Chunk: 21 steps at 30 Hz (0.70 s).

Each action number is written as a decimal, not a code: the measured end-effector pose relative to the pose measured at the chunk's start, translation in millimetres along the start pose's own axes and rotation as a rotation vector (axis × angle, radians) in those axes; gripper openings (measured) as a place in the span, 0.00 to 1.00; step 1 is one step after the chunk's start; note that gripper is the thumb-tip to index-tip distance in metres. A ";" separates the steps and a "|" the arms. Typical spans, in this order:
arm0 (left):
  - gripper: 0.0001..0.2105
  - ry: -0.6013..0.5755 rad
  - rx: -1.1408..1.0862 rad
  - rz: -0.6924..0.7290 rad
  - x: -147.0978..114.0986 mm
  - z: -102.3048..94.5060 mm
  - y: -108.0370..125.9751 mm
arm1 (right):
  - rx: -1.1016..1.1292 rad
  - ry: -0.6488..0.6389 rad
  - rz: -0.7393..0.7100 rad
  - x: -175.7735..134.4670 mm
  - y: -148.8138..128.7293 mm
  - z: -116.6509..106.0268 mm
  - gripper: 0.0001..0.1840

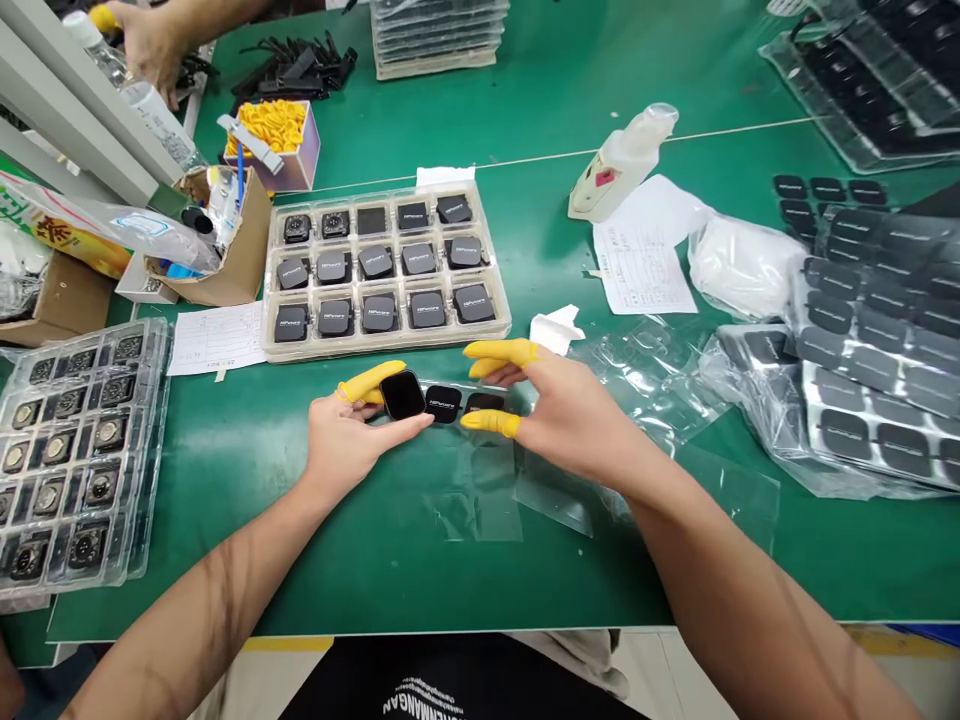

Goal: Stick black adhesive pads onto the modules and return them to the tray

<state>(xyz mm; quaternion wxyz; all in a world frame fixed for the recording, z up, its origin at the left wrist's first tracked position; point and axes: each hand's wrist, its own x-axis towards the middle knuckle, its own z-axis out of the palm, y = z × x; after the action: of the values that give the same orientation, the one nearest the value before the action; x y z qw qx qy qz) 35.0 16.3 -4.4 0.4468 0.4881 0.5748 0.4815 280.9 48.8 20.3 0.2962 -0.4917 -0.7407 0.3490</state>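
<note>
My left hand [341,430], with a yellow finger cot, is closed on a black square watch body [403,396], its dark glossy face up. A short strip of black printed square films [443,404] on clear backing lies against the watch's right side, by my left thumb; whether the thumb also grips it I cannot tell. My right hand [559,400], with yellow cots on thumb and fingers, is at the strip's right end. Its thumb and fingers are apart and nothing shows gripped. Beyond both hands, a blister tray [386,345] bears watch bodies, most covered with black printed films.
At left stand stacked clear trays [154,450] of watch bodies. Film sheets [874,400] and clear scraps [645,370] lie at right. Further back are a white bottle [622,165], a box of yellow cots [300,155] and another person's hand [154,45].
</note>
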 end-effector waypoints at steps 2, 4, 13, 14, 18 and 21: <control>0.27 0.028 0.002 0.024 0.7 -0.8 -1.0 | 0.131 -0.031 0.106 0.9 -0.9 4.4 0.23; 0.25 0.056 0.027 0.073 1.3 -1.7 -2.4 | 0.248 -0.005 0.174 3.9 0.1 7.3 0.23; 0.22 0.136 0.274 0.329 1.0 -6.4 -6.2 | 0.591 0.140 0.375 14.4 -1.1 10.4 0.32; 0.22 0.141 0.278 0.320 0.7 -6.4 -5.5 | 0.607 0.134 0.372 14.9 -0.4 12.2 0.32; 0.25 0.107 0.142 0.113 0.5 -4.0 0.8 | 0.598 0.135 0.332 16.0 5.6 14.3 0.29; 0.32 0.028 -0.062 -0.081 1.8 -1.7 4.9 | 0.641 0.185 0.248 15.5 8.2 2.9 0.27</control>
<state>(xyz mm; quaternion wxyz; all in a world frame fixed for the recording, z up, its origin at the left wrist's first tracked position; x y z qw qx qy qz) 33.8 18.1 0.6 0.4728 0.4433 0.5851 0.4875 277.6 64.9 13.4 0.4565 -0.4894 -0.4982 0.5512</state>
